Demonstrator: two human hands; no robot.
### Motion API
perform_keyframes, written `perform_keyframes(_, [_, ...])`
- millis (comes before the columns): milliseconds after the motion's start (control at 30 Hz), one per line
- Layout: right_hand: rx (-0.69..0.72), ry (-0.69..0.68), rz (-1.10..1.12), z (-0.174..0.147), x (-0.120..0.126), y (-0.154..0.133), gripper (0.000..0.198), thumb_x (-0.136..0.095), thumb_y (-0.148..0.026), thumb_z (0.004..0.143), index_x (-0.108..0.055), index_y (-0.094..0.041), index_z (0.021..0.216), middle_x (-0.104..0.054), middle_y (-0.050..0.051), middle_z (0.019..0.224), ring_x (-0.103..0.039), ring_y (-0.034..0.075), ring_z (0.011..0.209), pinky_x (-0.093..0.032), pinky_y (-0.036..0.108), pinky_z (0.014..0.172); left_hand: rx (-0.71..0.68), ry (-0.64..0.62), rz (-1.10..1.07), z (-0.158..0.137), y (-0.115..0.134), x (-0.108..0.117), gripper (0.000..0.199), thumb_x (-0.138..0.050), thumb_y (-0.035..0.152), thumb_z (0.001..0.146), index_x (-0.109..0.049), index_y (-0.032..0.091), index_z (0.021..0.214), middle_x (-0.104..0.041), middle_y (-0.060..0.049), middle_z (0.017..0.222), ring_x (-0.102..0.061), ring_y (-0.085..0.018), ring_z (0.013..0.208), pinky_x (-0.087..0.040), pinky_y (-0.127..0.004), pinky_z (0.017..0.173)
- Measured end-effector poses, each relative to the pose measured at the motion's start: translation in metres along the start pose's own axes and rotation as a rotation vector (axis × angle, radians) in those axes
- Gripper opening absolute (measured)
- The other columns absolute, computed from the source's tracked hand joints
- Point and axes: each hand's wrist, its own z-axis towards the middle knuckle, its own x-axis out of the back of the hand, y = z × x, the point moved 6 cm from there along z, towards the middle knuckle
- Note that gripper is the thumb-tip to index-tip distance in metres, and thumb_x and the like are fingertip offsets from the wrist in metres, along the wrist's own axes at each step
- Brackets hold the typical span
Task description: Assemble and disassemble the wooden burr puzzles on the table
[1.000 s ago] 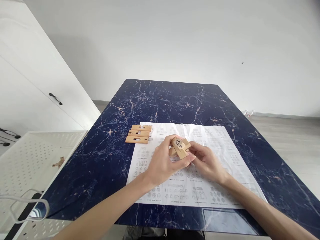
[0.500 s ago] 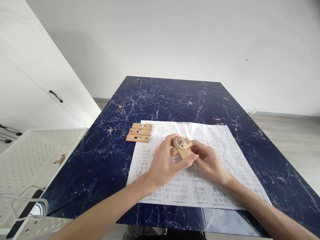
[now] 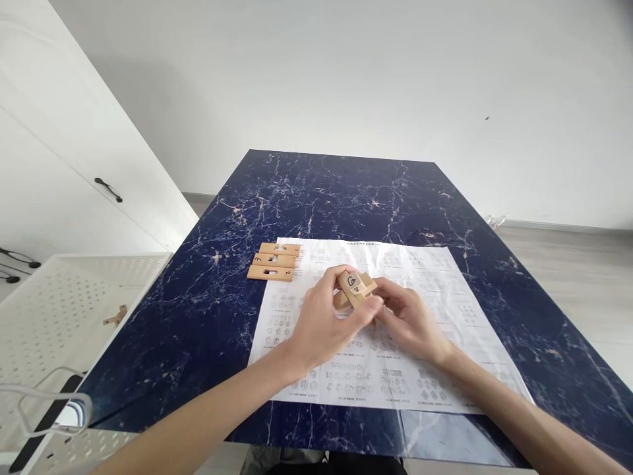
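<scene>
The interlocked wooden pieces [image 3: 351,283] are between both hands, over the printed sheet [image 3: 420,267], undersides hidden. The left hand [image 3: 321,326] has fingers clamped on them, its thumb covering the near end. The right hand [image 3: 409,324] curls beside them, fingertips obscured; its grip cannot be told. The sheet's small print is illegible. Slotted slats [image 3: 283,272] overlap its left edge.

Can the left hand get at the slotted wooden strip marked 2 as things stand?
Probably, if it were freed: the left hand holds the wooden block assembly, but the strip marked 2 lies uncovered nearby with nothing visible between.
</scene>
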Motion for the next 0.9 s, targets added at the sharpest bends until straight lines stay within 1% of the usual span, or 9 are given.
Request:
perform_keyframes(67, [-0.011,-0.016,-0.009,0.001,0.0,0.0024,0.024,-0.061,-0.042,0.108,-0.072,-0.021,0.115,-0.07,0.001,0.076,-0.062,0.018,0.064,-0.05,0.033,0.065,0.002,-0.013,0.006,0.0014,0.0001,0.001,0.042,-0.048,0.059,0.11,-0.061,0.021,0.125,-0.075,-0.006,0.102,-0.071,-0.021,0.089,-0.056,-0.035,0.081])
perform_keyframes(133, [-0.02,-0.027,-0.004,0.0018,-0.0003,0.0033,0.024,-0.06,-0.043,0.109,-0.071,-0.022,0.111,-0.068,0.0,0.073,-0.06,0.017,0.063,-0.049,0.033,0.065,0.002,-0.004,0.038,0.003,-0.0003,0.0032,0.047,-0.039,0.06,0.113,-0.062,0.02,0.124,-0.074,-0.005,0.096,-0.069,-0.02,0.084,-0.053,-0.035,0.078])
perform_keyframes(300, [-0.022,-0.003,-0.055,0.0002,0.0002,-0.0007,0.019,-0.059,-0.038,0.109,-0.07,-0.023,0.104,-0.068,0.0,0.073,-0.061,0.017,0.064,-0.047,0.034,0.066,-0.011,0.004,0.036,0.0041,-0.0012,0.0047,0.048,-0.041,0.063,0.112,-0.061,0.02,0.121,-0.073,-0.004,0.092,-0.066,-0.019,0.079,-0.052,-0.032,0.073])
perform_keyframes(400, [-0.018,0.009,-0.084,-0.0023,0.0005,-0.0025,0.016,-0.06,-0.034,0.107,-0.071,-0.022,0.108,-0.07,0.0,0.075,-0.062,0.018,0.066,-0.047,0.034,0.066,-0.028,-0.019,-0.012,0.0023,-0.0012,0.0025,0.049,-0.039,0.063,0.113,-0.059,0.02,0.122,-0.073,-0.005,0.094,-0.065,-0.018,0.077,-0.051,-0.032,0.071])
perform_keyframes(500, [0.001,0.022,-0.11,-0.0041,0.001,-0.0032,0.017,-0.062,-0.033,0.105,-0.073,-0.022,0.112,-0.07,0.0,0.077,-0.062,0.018,0.068,-0.048,0.033,0.066,-0.043,-0.036,-0.041,0.0005,-0.0027,0.0004,0.05,-0.038,0.064,0.112,-0.057,0.019,0.123,-0.074,-0.006,0.097,-0.066,-0.018,0.079,-0.051,-0.033,0.073])
perform_keyframes(700, [0.01,0.022,-0.102,-0.003,0.0018,-0.0004,0.017,-0.061,-0.032,0.105,-0.073,-0.021,0.112,-0.07,0.001,0.076,-0.062,0.018,0.068,-0.049,0.033,0.067,-0.045,-0.054,-0.031,0.0023,-0.0045,0.0011,0.051,-0.035,0.063,0.113,-0.058,0.019,0.122,-0.074,-0.007,0.096,-0.066,-0.019,0.079,-0.052,-0.035,0.072])
perform_keyframes(767, [0.012,0.012,-0.081,-0.0019,0.0023,0.0007,0.018,-0.061,-0.033,0.106,-0.072,-0.021,0.113,-0.07,0.0,0.074,-0.063,0.018,0.066,-0.049,0.033,0.068,-0.03,-0.099,-0.029,0.0036,-0.0031,0.0009,0.049,-0.04,0.062,0.112,-0.058,0.02,0.129,-0.074,-0.009,0.103,-0.069,-0.02,0.085,-0.055,-0.037,0.076])
perform_keyframes(833, [0.018,0.014,-0.062,-0.0011,0.0033,0.001,0.018,-0.061,-0.034,0.106,-0.072,-0.022,0.115,-0.073,0.001,0.078,-0.066,0.019,0.069,-0.051,0.034,0.069,-0.018,-0.147,-0.041,0.0043,-0.001,0.0001,0.052,-0.06,0.061,0.104,-0.053,0.022,0.138,-0.073,-0.011,0.118,-0.071,-0.023,0.098,-0.058,-0.039,0.085])
perform_keyframes(900, [0.019,0.025,-0.042,-0.0009,0.004,0.0004,0.018,-0.062,-0.032,0.105,-0.072,-0.022,0.116,-0.076,0.003,0.086,-0.069,0.02,0.074,-0.053,0.034,0.07,-0.016,-0.162,-0.046,0.0046,0.0011,0.0001,0.063,-0.078,0.054,0.094,-0.05,0.024,0.141,-0.071,-0.012,0.13,-0.071,-0.026,0.11,-0.06,-0.042,0.094])
